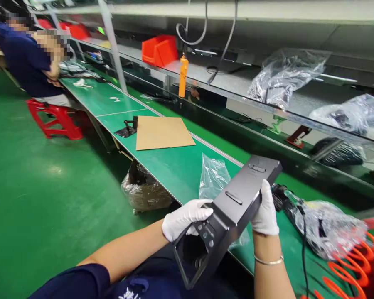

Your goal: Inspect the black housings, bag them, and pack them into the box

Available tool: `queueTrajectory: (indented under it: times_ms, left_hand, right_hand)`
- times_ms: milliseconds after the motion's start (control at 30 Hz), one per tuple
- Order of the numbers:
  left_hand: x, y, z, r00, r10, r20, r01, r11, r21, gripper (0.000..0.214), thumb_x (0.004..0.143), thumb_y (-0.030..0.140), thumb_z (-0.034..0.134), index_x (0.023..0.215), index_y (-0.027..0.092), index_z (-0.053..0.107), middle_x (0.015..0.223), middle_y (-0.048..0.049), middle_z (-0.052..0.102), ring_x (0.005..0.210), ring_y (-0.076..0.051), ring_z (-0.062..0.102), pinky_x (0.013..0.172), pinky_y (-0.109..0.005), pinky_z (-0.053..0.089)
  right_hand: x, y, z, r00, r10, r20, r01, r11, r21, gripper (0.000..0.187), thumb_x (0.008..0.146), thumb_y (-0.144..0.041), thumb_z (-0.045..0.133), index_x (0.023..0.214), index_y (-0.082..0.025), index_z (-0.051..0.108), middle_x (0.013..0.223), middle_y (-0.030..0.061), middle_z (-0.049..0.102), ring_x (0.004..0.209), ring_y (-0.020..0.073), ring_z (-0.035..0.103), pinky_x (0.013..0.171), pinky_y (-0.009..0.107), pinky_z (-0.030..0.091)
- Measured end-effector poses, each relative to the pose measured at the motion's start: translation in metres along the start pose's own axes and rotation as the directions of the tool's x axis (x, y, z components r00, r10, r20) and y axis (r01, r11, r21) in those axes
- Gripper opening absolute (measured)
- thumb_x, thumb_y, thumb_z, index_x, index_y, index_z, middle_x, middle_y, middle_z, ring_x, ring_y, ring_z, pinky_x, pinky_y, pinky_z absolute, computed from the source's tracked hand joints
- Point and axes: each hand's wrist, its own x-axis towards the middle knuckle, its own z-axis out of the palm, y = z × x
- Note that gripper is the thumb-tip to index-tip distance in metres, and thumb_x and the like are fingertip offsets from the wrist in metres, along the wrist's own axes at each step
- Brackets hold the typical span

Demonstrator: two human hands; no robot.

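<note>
Both my hands wear white gloves and hold a long dark grey metal housing [233,203] tilted up over the edge of the green workbench [174,166]. My left hand [185,218] grips its lower left side near the open end, where several small screws show. My right hand [266,205] wraps round its right edge, fingers closed on it. A clear plastic bag [213,176] lies on the bench just behind the housing.
A cardboard sheet [162,132] and a small black bracket [127,128] lie further along the bench. An orange electric screwdriver [183,77] hangs above. Bagged parts [330,226] and an orange coiled hose [349,270] sit at right. A person [31,62] sits on a red stool far left.
</note>
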Motion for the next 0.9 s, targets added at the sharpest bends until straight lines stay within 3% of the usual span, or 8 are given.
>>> queueTrajectory:
  times_ms: [133,300,400,633,700,767,833,900]
  left_hand:
    - [0.031,0.003,0.017,0.988,0.128,-0.086,-0.134,0.988,-0.073,0.05,0.067,0.047,0.087,0.103,0.015,0.074,0.088,-0.0064,0.072,0.07,-0.014,0.066,0.064,-0.022,0.052]
    - [0.072,0.006,0.035,0.828,0.402,-0.39,-0.451,0.892,-0.038,0.047,0.07,0.047,0.085,0.104,0.018,0.071,0.102,-0.0054,0.074,0.087,-0.018,0.069,0.078,-0.028,0.054]
    - [0.086,-0.01,0.047,0.774,0.45,-0.446,-0.5,0.866,0.004,0.056,0.071,0.047,0.084,0.115,0.019,0.066,0.111,-0.0069,0.074,0.095,-0.022,0.07,0.084,-0.033,0.055]
    - [0.076,-0.05,0.022,0.908,0.415,-0.055,-0.393,0.891,0.227,0.084,0.082,0.049,0.075,0.153,0.021,0.039,0.103,-0.0088,0.076,0.098,-0.026,0.072,0.095,-0.041,0.052]
    - [0.078,-0.043,-0.005,0.912,0.379,0.157,-0.401,0.742,0.538,0.058,0.088,0.05,0.067,0.137,0.021,0.061,0.105,-0.0115,0.076,0.104,-0.029,0.071,0.1,-0.042,0.049]
    - [0.089,-0.026,-0.034,0.917,0.296,0.265,-0.368,0.379,0.849,0.04,0.085,0.046,0.07,0.119,0.024,0.073,0.122,-0.0123,0.073,0.12,-0.033,0.064,0.108,-0.042,0.043]
    - [0.107,-0.004,-0.06,0.959,0.19,0.21,-0.21,-0.018,0.977,0.039,0.081,0.043,0.075,0.114,0.023,0.074,0.13,-0.0122,0.069,0.126,-0.034,0.06,0.11,-0.042,0.041]
    - [0.125,0.02,-0.078,0.973,0.194,0.123,-0.092,-0.164,0.982,0.04,0.081,0.041,0.074,0.114,0.019,0.071,0.133,-0.0165,0.066,0.13,-0.037,0.056,0.11,-0.044,0.04]
  right_hand:
    - [-0.023,-0.009,-0.019,0.995,-0.035,0.096,0.042,0.996,-0.077,0.061,0.099,-0.052,0.028,0.112,-0.009,0.068,0.128,0.0146,0.065,0.109,0.0086,0.067,0.093,0.029,0.057]
    - [-0.09,0.024,-0.025,0.965,0.188,0.184,-0.21,0.972,0.109,0.065,0.075,-0.054,0.075,0.127,-0.018,0.061,0.132,0.0154,0.063,0.114,0.0224,0.067,0.097,0.035,0.057]
    - [-0.111,0.043,-0.014,0.976,0.207,-0.066,-0.194,0.968,0.161,0.058,0.074,-0.048,0.077,0.119,-0.019,0.056,0.113,0.0103,0.069,0.099,0.0191,0.069,0.086,0.032,0.059]
    - [-0.099,0.024,-0.035,0.913,0.318,-0.256,-0.149,0.844,0.515,0.049,0.058,-0.022,0.081,0.086,-0.02,0.041,0.062,-0.013,0.039,0.051,0.0,0.04,0.06,0.017,0.051]
    - [-0.098,0.012,-0.05,0.896,0.361,-0.259,-0.167,0.814,0.556,0.051,0.054,-0.021,0.081,0.08,-0.019,0.036,0.06,-0.0132,0.033,0.049,-0.0017,0.036,0.053,0.012,0.046]
    - [-0.098,0.001,-0.062,0.872,0.412,-0.262,-0.191,0.781,0.594,0.054,0.05,-0.02,0.08,0.075,-0.019,0.032,0.059,-0.0137,0.028,0.046,-0.0029,0.033,0.047,0.01,0.041]
    - [-0.101,-0.006,-0.069,0.863,0.419,-0.282,-0.182,0.778,0.601,0.055,0.048,-0.02,0.08,0.073,-0.019,0.031,0.058,-0.014,0.024,0.044,-0.0039,0.028,0.044,0.009,0.038]
    - [-0.105,-0.01,-0.073,0.872,0.38,-0.309,-0.155,0.813,0.562,0.051,0.049,-0.022,0.08,0.074,-0.019,0.035,0.058,-0.014,0.024,0.044,-0.0038,0.025,0.043,0.009,0.037]
